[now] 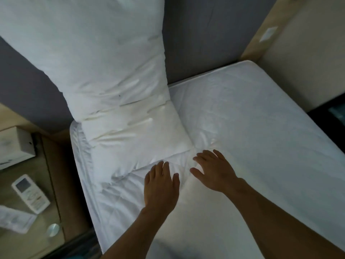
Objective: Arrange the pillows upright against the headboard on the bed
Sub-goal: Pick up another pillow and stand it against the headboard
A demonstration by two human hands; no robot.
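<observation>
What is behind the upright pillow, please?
Behind the upright pillow stands the grey headboard; the pillow leans on it. Its lower end meets a second pillow lying flat on the bed. The headboard part directly behind it is covered.

Your view cuts the upright pillow (93, 53) off at the top and left edges, so you cannot see its upper end, and its body hides the part of the grey headboard (201, 34) behind it. The white box (15, 146) and the paper sheet (13, 219) on the bedside table (56, 184) run off the left edge, and the remote control (30, 193) is too blurred to read. Both forearms leave the bottom edge, and the bed (261, 146) runs out at the right.
</observation>
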